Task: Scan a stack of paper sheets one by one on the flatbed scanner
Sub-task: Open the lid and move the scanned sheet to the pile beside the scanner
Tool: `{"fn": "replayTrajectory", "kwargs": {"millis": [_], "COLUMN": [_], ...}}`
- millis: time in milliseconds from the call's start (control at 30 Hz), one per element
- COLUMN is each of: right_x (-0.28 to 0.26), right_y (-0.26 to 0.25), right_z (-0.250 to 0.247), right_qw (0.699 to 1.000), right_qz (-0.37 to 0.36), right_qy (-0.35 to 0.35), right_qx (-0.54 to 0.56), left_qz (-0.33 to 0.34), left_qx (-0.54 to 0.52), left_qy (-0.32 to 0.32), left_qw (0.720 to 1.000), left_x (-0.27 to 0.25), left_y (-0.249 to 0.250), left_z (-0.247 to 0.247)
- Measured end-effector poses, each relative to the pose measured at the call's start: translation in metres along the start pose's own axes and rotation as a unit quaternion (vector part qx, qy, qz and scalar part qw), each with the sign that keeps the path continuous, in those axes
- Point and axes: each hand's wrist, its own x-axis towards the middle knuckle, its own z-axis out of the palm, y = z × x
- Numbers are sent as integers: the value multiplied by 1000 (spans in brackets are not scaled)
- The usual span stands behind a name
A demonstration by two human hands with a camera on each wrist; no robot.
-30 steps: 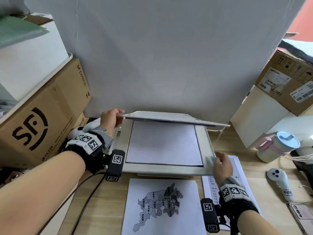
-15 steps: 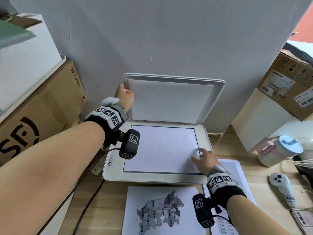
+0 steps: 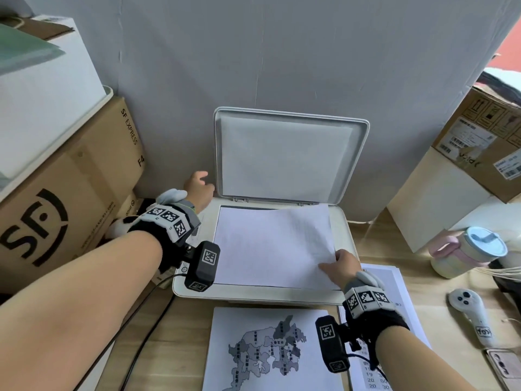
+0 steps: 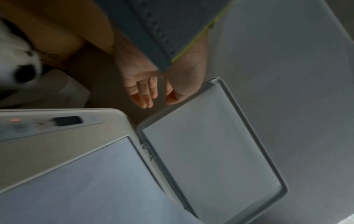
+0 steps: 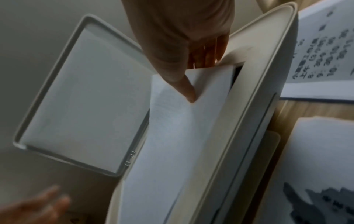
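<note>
The scanner (image 3: 260, 294) served as the anchor of it all. Its lid (image 3: 287, 156) stood fully raised at the back, propped against the wall so both hands were spared. The left hand (image 3: 198, 187) hung beside the lid's left edge, fingers loose, holding nothing. The right hand (image 3: 342, 265) pinched the sheet (image 3: 270, 244) at the scanner's right side — thumb on top, lifting that edge off the glass, presumably to remove it. In front lay a map page (image 3: 267, 351); to the right — printed sheets (image 3: 394, 294).
</note>
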Motion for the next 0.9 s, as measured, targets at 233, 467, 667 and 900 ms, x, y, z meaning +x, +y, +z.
{"fn": "replayTrajectory", "kwargs": {"millis": [233,467,667,900], "right_x": [1,-14,-26,-33], "right_y": [13,22,30,38], "right_z": [2,-10,-19,-32], "right_qw": [969,906,877,904], "right_qz": [-45,-66,-85,-129], "right_qy": [59,37,-3,42], "right_qx": [236,416,473,405], "left_qz": [-81,-142,-89,-59], "left_qx": [-18,-46,-67,-97], "left_qy": [-62,-126,-130,-102], "left_qw": [995,981,985,988], "left_x": [-21,-54,-69,-75], "left_y": [-54,-81,-75,-57], "left_z": [3,9,10,-1]}}
